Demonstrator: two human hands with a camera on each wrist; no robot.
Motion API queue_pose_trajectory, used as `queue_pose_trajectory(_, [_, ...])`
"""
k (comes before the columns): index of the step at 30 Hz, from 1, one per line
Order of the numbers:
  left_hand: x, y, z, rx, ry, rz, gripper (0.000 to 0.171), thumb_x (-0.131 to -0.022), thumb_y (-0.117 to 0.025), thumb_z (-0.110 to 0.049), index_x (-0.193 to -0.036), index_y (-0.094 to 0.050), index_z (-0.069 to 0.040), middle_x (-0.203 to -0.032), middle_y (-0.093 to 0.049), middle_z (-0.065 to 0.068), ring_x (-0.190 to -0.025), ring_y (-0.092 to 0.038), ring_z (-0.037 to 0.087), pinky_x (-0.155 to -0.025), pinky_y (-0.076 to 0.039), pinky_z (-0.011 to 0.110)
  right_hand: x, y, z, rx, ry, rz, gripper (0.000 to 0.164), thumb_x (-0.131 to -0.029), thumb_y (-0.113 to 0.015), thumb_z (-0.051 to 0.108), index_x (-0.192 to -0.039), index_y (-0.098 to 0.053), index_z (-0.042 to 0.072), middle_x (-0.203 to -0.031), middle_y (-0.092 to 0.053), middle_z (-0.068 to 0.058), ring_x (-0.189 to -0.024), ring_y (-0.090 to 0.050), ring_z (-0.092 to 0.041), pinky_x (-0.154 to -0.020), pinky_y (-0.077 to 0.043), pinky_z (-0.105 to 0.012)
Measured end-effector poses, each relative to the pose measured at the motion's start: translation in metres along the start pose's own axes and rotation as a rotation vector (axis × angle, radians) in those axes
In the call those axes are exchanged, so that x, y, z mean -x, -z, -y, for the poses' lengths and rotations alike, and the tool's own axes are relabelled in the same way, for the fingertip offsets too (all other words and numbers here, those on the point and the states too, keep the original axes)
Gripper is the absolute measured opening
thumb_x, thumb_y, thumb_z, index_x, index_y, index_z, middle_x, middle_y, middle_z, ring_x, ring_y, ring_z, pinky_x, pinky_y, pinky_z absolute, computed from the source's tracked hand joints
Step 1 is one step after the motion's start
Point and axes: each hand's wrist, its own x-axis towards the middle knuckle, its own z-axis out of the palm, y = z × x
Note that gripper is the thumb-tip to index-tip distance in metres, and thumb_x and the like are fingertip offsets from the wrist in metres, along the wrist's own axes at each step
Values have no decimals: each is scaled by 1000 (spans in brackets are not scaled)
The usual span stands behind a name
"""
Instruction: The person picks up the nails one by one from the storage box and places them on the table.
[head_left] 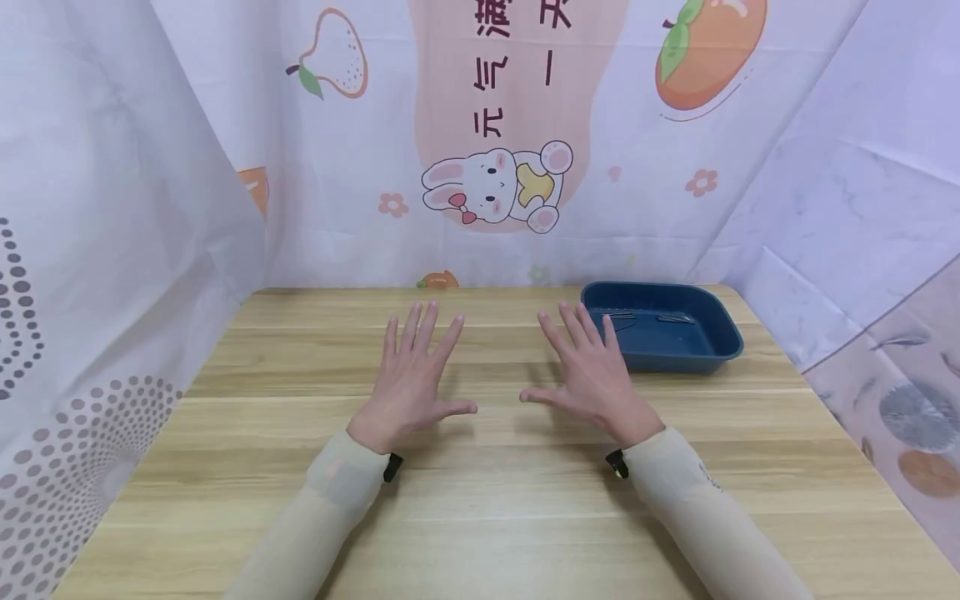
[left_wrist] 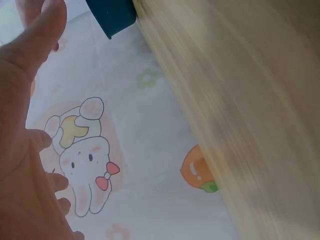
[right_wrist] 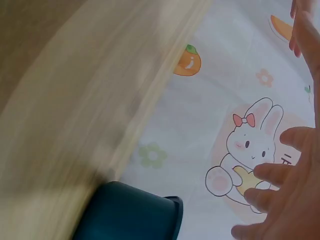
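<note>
A pale wood-grain table [head_left: 480, 475] stands before me, its far edge meeting a white cloth [head_left: 337, 175] hung like a wall and printed with fruit [head_left: 708, 62], small flowers [head_left: 393, 205], a sideways rabbit [head_left: 491, 185] and dark characters on a peach patch [head_left: 525, 108]. Another whitish cloth [head_left: 112, 167], creased and grey-dotted, hangs to the left, while a pale marbled sheet [head_left: 847, 208] closes the right side. Soft light leaves a sheen [head_left: 480, 554] on the near tabletop.
</note>
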Motion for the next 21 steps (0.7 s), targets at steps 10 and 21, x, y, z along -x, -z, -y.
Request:
queue_pose_trajectory(10, [-19, -1, -3, 35, -29, 47, 115, -66, -62, -79, -153, -19, -18, -158, -5, 17, -144, 0, 35, -112, 0, 58, 4, 0, -18, -140, -11, -26, 109, -69, -52, 84, -152, -24, 19, -156, -22, -14, -145, -12, -30, -114, -13, -50])
queue_pose_trajectory(21, [-51, -4, -38, 156, -92, 39, 105, -74, -61, -73, -151, -23, -13, -155, -15, 16, -143, -9, 34, -115, -8, 49, 8, 9, -43, -118, -14, -44, 106, -70, -61, 76, -151, -28, 17, -152, -30, -17, -141, -22, -35, -112, -20, -53])
